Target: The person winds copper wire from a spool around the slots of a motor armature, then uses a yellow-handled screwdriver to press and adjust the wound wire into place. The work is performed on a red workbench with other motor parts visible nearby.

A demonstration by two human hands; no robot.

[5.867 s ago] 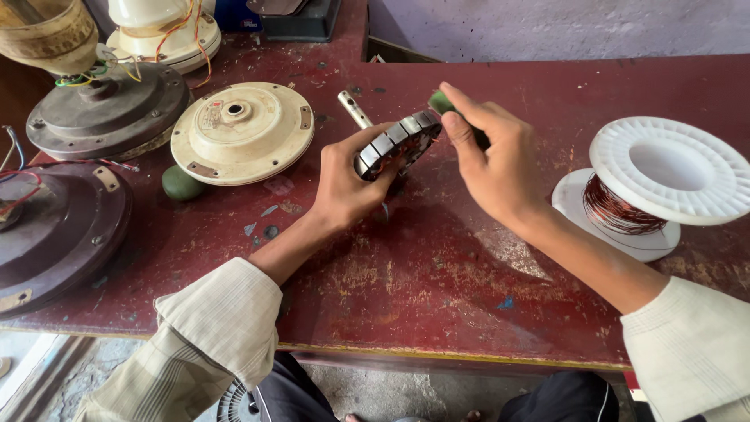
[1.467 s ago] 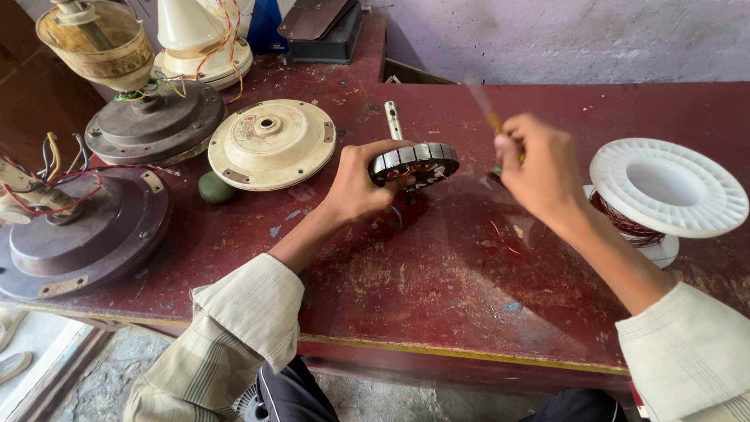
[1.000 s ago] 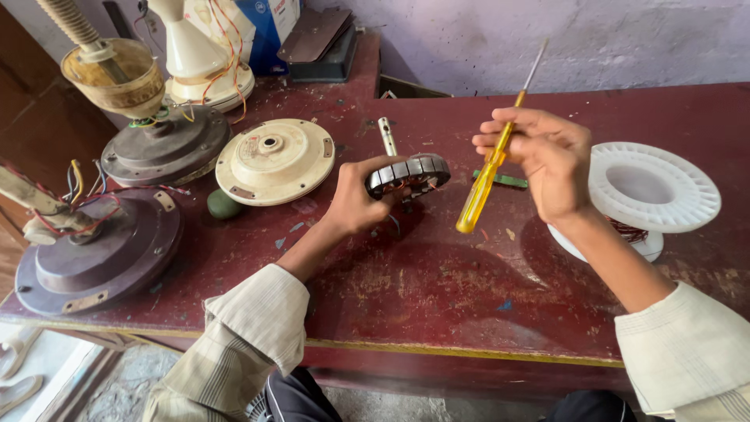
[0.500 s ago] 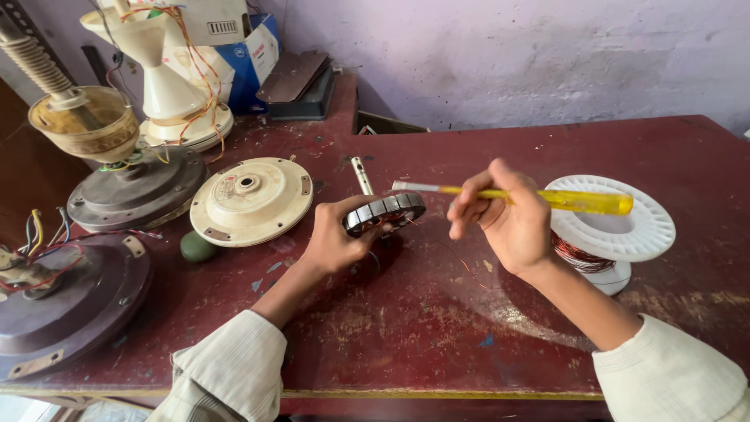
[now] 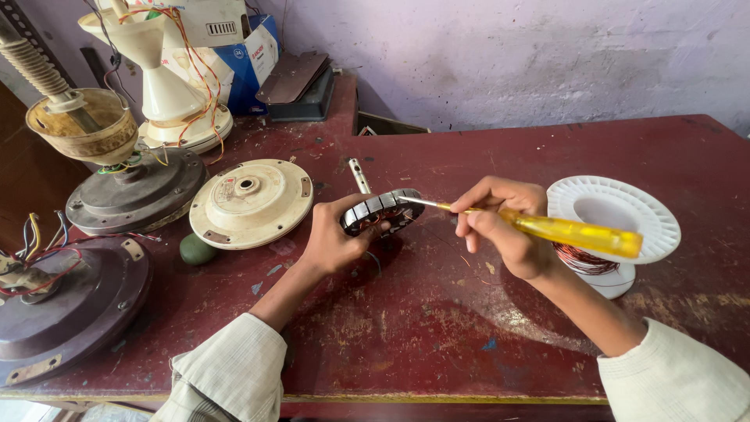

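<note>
The left hand (image 5: 334, 244) is closed around a ring-shaped motor stator (image 5: 382, 212), holding it tilted on edge just above the dark red desk (image 5: 437, 344) near the middle of the view. The right hand (image 5: 504, 234), at about 3 o'clock from the stator, grips a screwdriver with a yellow handle (image 5: 574, 233); its metal shaft runs toward 9 o'clock and the tip meets the stator's upper rim. At 3 o'clock from the right hand stands a white plastic spool (image 5: 613, 223) wound with copper wire, partly behind the handle. At 9 o'clock from the stator lies a cream round fan cover (image 5: 251, 202), with a small green lump (image 5: 195, 249) just at its 7 o'clock. A short metal shaft (image 5: 359, 175) lies at 12 o'clock from the stator. Dark fan motor housings (image 5: 133, 199) sit along the desk's left side.
</note>
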